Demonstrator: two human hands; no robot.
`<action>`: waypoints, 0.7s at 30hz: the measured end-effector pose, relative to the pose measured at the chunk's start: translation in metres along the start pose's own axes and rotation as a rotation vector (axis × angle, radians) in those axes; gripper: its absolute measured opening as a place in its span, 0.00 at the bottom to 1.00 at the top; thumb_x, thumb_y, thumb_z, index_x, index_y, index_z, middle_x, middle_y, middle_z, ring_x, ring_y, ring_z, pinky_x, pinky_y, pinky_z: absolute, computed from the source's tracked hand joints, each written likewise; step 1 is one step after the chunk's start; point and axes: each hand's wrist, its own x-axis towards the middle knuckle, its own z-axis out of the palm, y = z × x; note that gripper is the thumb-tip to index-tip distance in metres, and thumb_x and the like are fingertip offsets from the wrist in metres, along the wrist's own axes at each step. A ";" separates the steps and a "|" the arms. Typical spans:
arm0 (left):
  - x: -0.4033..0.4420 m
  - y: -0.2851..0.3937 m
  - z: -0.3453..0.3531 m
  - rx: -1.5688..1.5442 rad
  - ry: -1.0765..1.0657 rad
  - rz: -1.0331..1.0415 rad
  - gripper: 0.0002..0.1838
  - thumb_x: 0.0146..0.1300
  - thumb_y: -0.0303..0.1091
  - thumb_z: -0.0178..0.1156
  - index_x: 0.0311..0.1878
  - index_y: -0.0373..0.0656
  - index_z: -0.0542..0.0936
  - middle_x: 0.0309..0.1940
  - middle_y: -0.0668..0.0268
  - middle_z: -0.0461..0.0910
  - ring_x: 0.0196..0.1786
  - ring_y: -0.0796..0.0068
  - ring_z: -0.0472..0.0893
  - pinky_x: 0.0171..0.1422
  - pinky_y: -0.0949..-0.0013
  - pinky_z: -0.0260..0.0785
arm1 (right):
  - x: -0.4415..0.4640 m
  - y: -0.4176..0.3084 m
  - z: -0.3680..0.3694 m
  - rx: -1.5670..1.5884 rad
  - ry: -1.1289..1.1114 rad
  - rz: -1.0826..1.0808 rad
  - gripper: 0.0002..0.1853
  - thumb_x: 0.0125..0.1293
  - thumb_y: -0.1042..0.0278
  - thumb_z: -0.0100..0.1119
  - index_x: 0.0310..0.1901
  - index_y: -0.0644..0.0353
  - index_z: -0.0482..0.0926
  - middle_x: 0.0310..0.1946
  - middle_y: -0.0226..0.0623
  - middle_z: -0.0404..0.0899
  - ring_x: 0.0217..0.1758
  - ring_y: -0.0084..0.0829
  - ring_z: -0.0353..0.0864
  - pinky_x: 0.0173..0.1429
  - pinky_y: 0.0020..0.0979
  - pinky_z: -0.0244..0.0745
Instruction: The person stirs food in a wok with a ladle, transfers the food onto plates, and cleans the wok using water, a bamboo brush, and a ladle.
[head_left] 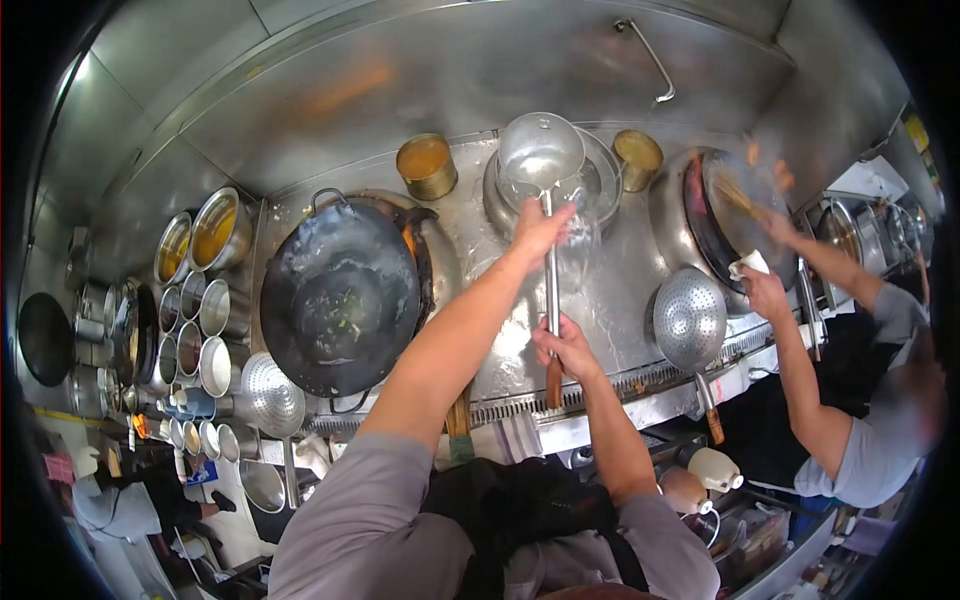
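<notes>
A metal ladle (541, 150) with a long handle is held over a round metal pot (603, 180) on the steel counter. My left hand (540, 232) is closed around the upper part of the handle, just below the bowl. Lower down, my right hand (566, 348) grips the same handle near its wooden end. Water splashes beside my left hand. To the left, a black wok (340, 295) with green bits in it sits on a burner, with flame at its right edge.
Two brass-coloured tins (427, 167) (638, 160) stand at the back. Perforated strainers (690, 318) (272, 394) lie at the front edge. Steel bowls (220, 230) and cups are at left. At right, a co-worker (835, 400) works at a flaming wok (735, 215).
</notes>
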 end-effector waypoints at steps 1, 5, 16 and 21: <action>0.000 0.008 0.005 -0.028 0.002 -0.076 0.28 0.69 0.43 0.68 0.61 0.31 0.73 0.47 0.54 0.83 0.51 0.60 0.83 0.58 0.58 0.75 | 0.013 0.013 -0.005 -0.153 0.005 -0.116 0.10 0.73 0.67 0.65 0.46 0.56 0.72 0.20 0.24 0.70 0.15 0.22 0.69 0.18 0.31 0.65; 0.041 -0.041 0.018 0.226 0.105 -0.003 0.26 0.71 0.43 0.64 0.62 0.33 0.73 0.38 0.53 0.85 0.44 0.57 0.85 0.52 0.53 0.75 | 0.060 -0.012 0.014 -0.282 0.213 0.049 0.14 0.76 0.56 0.64 0.46 0.56 0.73 0.21 0.27 0.72 0.17 0.21 0.68 0.26 0.28 0.70; -0.182 -0.084 -0.231 0.648 0.111 0.294 0.18 0.70 0.36 0.66 0.60 0.39 0.82 0.54 0.51 0.84 0.56 0.53 0.86 0.59 0.60 0.79 | 0.126 -0.064 -0.108 -1.404 0.557 -0.688 0.17 0.75 0.64 0.60 0.58 0.66 0.76 0.27 0.48 0.83 0.22 0.39 0.85 0.25 0.41 0.76; -0.332 -0.125 -0.338 0.638 0.563 0.142 0.09 0.65 0.29 0.67 0.46 0.38 0.86 0.41 0.54 0.88 0.40 0.57 0.89 0.45 0.61 0.80 | 0.139 -0.112 -0.081 -1.344 0.483 0.020 0.17 0.75 0.60 0.59 0.53 0.67 0.75 0.31 0.53 0.85 0.33 0.45 0.88 0.35 0.44 0.82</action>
